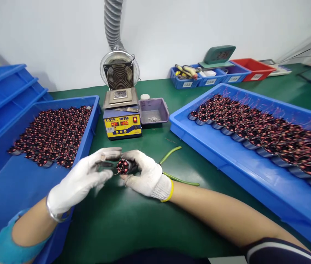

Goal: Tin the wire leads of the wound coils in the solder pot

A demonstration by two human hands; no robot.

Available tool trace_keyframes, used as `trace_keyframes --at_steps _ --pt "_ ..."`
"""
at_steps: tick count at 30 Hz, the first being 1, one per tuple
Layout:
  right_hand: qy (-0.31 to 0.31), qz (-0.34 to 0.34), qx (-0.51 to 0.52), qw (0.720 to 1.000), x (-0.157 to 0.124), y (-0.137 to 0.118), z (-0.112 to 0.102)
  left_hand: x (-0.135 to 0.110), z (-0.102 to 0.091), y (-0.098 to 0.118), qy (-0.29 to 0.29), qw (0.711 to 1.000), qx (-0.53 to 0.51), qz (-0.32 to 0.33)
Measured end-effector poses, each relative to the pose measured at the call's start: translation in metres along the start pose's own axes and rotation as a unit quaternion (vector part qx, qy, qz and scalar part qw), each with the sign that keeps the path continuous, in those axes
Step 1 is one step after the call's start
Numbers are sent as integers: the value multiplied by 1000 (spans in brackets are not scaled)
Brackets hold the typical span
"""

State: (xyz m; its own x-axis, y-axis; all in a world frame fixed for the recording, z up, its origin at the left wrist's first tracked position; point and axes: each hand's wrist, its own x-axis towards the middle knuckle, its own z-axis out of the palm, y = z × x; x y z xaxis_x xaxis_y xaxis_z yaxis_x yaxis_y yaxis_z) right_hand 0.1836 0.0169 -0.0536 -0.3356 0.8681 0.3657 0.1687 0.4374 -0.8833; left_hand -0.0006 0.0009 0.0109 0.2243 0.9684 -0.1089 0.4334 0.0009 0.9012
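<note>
Both hands wear white knit gloves and meet over the green mat near the front middle. My right hand [145, 172] grips a small round coil [122, 167] wound with red copper wire, its face turned towards me. My left hand [82, 179] reaches in from the left, thumb and forefinger pinched at the coil's left side where thin wire ends stick out. Whether the left fingers hold a wire or a small tool is unclear. Green-handled tweezers [176, 167] lie on the mat just right of my right hand.
A blue tray [12, 183] of several coils sits at left, a larger blue tray [226, 161] of coils at right. Behind the hands stand a yellow solder pot [122, 123], a purple box [154, 110], a fume fan [120, 71] and small bins [213, 75].
</note>
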Motion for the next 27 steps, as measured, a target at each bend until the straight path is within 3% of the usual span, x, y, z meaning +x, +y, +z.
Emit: trace_keyframes --at_steps 2,7,17,22,25,27 --pt "-2 -25 -3 1000 0 2 -1 -4 -2 1 -39 996 67 37" --pt "-6 -43 -24 999 0 5 -2 -7 1 2 -14 980 187 69" --pt "2 -24 -33 999 0 6 1 0 12 3 112 991 63 38" --pt "-11 0 2 1000 -1 4 2 9 12 -4 168 984 52 9" --pt "-8 9 16 1000 -1 1 2 11 8 -8 248 969 10 -18" --pt "2 13 12 1000 -1 -2 2 8 4 -6 308 951 14 20"
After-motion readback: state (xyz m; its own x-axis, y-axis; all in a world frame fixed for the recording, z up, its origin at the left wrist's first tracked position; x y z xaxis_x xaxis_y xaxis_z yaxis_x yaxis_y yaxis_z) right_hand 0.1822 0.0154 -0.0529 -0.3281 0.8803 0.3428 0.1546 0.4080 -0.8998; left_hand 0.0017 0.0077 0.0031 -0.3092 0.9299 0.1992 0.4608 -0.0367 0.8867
